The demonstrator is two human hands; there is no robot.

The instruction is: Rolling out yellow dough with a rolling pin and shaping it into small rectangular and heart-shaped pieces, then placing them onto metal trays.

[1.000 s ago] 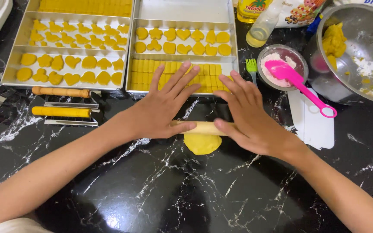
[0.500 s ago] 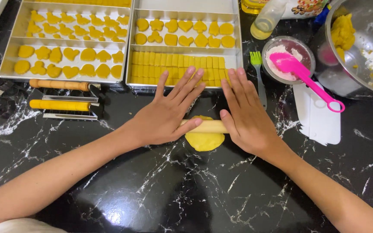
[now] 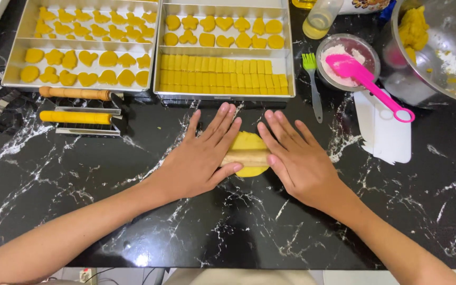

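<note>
On rolling pin (image 3: 246, 158): both hands flat.

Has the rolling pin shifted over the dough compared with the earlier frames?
Yes. The rolling pin sat at the far edge of the yellow dough a second ago; now it lies nearer the person, toward the dough's near edge, away from the tray.

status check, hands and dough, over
Left hand and right hand flat on rolling pin. Pin across yellow dough. Nothing in the way.
</note>
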